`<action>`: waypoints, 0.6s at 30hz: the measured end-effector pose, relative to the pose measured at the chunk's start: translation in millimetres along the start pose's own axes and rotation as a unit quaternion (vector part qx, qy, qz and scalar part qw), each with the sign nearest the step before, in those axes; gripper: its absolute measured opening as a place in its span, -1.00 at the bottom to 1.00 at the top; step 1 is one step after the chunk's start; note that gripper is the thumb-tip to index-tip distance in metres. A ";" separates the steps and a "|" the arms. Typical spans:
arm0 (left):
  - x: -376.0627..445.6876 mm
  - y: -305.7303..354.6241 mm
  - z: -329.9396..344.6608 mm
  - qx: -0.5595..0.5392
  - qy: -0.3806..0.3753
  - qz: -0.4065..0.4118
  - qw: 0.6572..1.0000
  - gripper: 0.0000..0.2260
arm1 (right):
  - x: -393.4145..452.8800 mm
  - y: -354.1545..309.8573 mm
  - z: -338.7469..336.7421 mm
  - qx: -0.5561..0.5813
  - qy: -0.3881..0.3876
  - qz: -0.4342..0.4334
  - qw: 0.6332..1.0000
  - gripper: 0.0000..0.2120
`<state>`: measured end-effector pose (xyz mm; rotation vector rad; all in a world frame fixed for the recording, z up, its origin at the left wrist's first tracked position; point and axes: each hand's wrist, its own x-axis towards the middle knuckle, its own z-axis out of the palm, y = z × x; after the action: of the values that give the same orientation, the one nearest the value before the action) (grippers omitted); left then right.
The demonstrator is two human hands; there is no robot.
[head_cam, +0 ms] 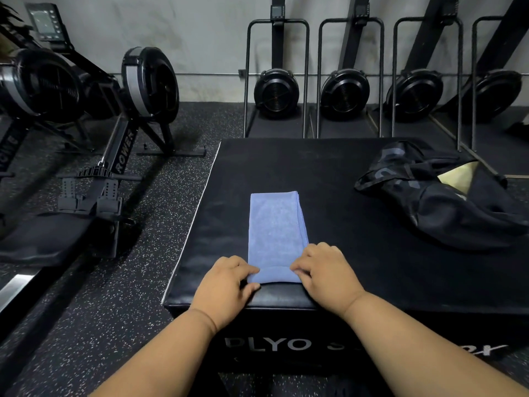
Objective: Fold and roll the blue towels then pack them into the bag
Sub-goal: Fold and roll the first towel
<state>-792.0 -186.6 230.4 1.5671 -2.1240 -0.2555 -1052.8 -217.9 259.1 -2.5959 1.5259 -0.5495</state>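
Blue towel (276, 230) lies folded into a long strip on the black bench (343, 173), near end turned over. Bench front reads "PLYO"; remaining lettering unreadable. Rowing machine (123, 150) at left is marked "ROWER". Left hand (226, 287) and right hand (323, 272) pinch the turned end with curled fingers. Black bag (446, 196) lies at right, apart.
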 end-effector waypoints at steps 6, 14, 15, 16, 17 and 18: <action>15.9 3.3 -17.1 -0.044 -0.103 -0.049 0.992 -0.97 | -15.3 -0.4 4.4 0.040 -0.036 0.045 0.998 -0.69; 20.1 -3.3 -34.5 -0.088 -0.173 -0.115 0.974 -0.91 | -3.6 -3.2 -4.4 0.079 -0.123 0.063 0.987 -0.75; 18.6 -3.2 -34.0 -0.072 -0.140 -0.092 0.983 -0.85 | -1.0 -2.6 -6.2 0.084 -0.136 0.065 0.985 -0.77; 16.6 -2.5 -33.4 -0.055 -0.113 -0.065 0.990 -0.76 | 1.8 -2.1 -8.1 0.089 -0.147 0.067 0.983 -0.78; 14.7 -0.9 -32.8 -0.043 -0.102 -0.040 0.993 -0.69 | 4.7 -1.5 -10.0 0.091 -0.156 0.066 0.981 -0.79; 12.8 1.7 -32.2 -0.037 -0.100 -0.023 0.994 -0.66 | 6.9 -1.4 -11.8 0.092 -0.162 0.065 0.980 -0.81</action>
<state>-780.7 -193.7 262.5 1.6070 -2.2029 -0.5207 -1052.7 -221.8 272.3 -2.2909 1.4460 -0.2274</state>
